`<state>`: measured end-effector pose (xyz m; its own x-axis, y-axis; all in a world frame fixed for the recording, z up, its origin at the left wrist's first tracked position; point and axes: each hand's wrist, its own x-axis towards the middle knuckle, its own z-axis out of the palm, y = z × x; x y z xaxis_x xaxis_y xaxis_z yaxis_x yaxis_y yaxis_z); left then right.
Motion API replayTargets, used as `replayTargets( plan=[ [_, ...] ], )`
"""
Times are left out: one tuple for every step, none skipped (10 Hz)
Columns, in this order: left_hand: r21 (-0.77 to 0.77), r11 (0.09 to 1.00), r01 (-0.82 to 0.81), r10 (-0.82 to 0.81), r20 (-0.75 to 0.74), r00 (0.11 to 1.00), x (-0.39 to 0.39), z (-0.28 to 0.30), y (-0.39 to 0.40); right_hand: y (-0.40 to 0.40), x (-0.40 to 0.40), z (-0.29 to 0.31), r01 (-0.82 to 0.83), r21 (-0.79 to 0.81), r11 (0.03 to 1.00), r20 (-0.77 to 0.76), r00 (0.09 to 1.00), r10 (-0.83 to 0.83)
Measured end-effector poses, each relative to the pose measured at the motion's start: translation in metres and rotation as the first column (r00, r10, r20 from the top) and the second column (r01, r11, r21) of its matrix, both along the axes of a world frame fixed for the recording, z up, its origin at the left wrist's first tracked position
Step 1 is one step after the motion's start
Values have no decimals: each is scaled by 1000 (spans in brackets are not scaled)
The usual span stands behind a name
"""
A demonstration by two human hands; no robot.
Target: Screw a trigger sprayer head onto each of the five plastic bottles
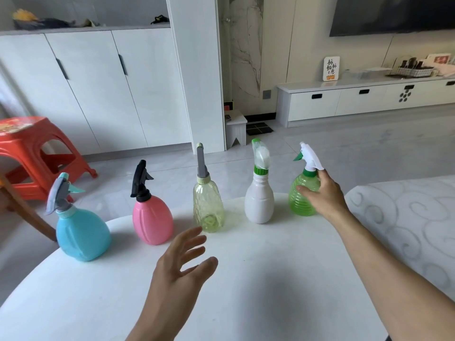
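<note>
On the smooth white round table [246,291], the left hand [179,269] hovers open and empty. Beyond it stand five capped bottles: blue [82,233], pink [152,219], clear yellow [208,207], white [259,200], and ribbed green [302,193], which the right hand [322,193] grips.

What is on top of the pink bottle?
A black trigger sprayer head sits on the pink bottle. Its collar covers the bottle's neck, so the threads are hidden.
</note>
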<state>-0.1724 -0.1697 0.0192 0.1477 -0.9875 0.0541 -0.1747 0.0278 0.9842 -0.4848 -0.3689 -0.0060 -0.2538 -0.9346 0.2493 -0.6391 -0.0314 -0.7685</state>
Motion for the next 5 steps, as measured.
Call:
replayTargets(
  plan=[
    [1, 1000, 20, -20, -15, 1000, -1, 2, 1, 3, -2, -5, -19, 61, 998, -13, 1000, 20],
    [-5, 1000, 25, -25, -10, 1000, -1, 2, 2, 3, -2, -4, -10, 72, 997, -12, 1000, 10],
    [-25, 1000, 5, -5, 19, 1000, -2, 3, 3, 6, -2, 0, -47, 143, 989, 29, 999, 43],
    [-92, 996, -15, 19, 49, 999, -3, 6, 2, 5, -8, 10, -45, 203, 978, 109, 994, 23],
    [-221, 973, -62, 75, 48, 996, -4, 17, 5, 15, -24, 46, 66, 167, 984, 115, 990, -86]
  ],
)
